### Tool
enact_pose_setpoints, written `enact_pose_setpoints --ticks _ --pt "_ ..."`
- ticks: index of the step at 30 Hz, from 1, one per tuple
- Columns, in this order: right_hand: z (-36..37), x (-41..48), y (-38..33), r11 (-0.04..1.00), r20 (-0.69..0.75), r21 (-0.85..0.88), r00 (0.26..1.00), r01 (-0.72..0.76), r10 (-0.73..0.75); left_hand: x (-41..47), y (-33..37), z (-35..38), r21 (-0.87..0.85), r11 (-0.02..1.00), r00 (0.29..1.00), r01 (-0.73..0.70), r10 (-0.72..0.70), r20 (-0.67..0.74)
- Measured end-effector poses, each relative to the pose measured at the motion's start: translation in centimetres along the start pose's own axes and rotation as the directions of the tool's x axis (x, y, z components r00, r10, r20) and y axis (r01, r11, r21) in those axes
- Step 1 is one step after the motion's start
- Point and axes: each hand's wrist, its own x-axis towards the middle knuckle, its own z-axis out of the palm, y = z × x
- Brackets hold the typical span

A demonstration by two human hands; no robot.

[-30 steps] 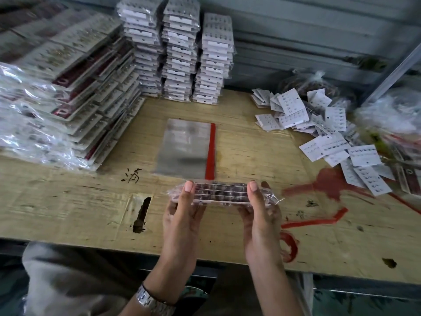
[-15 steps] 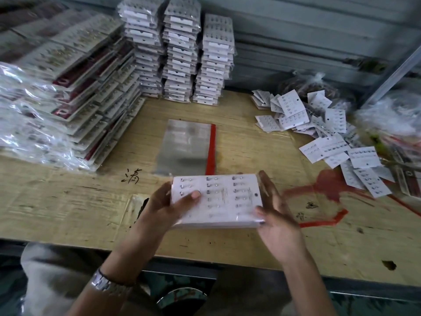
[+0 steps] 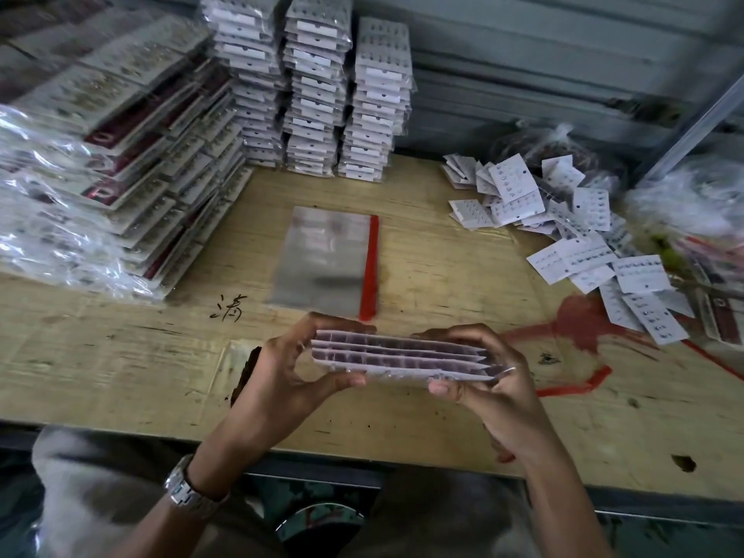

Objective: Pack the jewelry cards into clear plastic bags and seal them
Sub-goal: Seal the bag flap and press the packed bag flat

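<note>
Okay, your left hand (image 3: 282,370) and right hand (image 3: 489,380) pinch the ends of a layered stack of jewelry cards (image 3: 398,358), edge-on, above the scuffed wooden table (image 3: 120,356). Flat clear plastic bag (image 3: 326,255) with red strip lies just beyond.

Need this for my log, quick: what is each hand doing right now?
Left hand: closed, fingers curled round the left end of the stack of jewelry cards.
Right hand: closed, holding the same stack's right end.
</note>
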Motion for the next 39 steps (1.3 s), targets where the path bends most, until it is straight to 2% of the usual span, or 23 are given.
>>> enact_pose_setpoints --ticks 2,5,13,21,26,28,30,33,37,39 --pt "0.0 0.1 -0.2 0.993 -0.01 -0.08 0.996 0.089 -0.09 0.0 0.0 0.3 -0.036 0.996 0.996 -0.08 0.078 -0.037" --pt "0.0 0.0 0.0 0.991 0.018 0.004 0.991 0.131 -0.131 -0.1 -0.6 0.5 -0.145 0.98 0.99 -0.135 0.127 -0.061" --pt "0.0 0.1 -0.1 0.983 0.022 0.053 0.984 0.177 -0.178 -0.1 -1.6 0.6 -0.204 0.969 0.989 -0.141 0.131 -0.061" --pt "-0.1 -0.3 -0.1 0.991 0.007 0.009 0.991 0.134 -0.134 -0.4 -1.8 0.7 -0.184 0.976 0.992 -0.115 0.101 -0.08" --pt "-0.2 0.2 0.0 0.993 0.042 0.019 0.992 0.12 -0.121 -0.4 -1.2 0.5 -0.16 0.986 0.991 -0.044 0.023 -0.128" --pt "0.1 0.4 0.2 0.993 -0.012 0.083 0.996 0.089 -0.089 -0.4 -1.0 0.5 -0.191 0.982 0.988 -0.005 -0.025 -0.152" --pt "0.8 0.7 0.1 0.973 -0.132 0.229 0.991 0.029 0.001 -0.3 -0.7 0.9 -0.28 0.959 0.98 0.035 -0.087 -0.177" --pt "2.3 1.0 -0.2 0.929 -0.231 0.37 0.966 -0.023 0.116 0.2 0.3 2.2 -0.498 0.861 0.961 0.103 -0.216 -0.174" --pt "4.7 1.2 -0.8 0.915 -0.144 0.396 0.98 -0.073 0.14 1.3 1.9 4.3 -0.652 0.734 0.91 0.19 -0.381 -0.164" --pt "5.9 1.6 -1.2 0.903 -0.147 0.428 0.982 -0.043 0.116 2.0 2.6 5.3 -0.681 0.702 0.866 0.209 -0.456 -0.204"
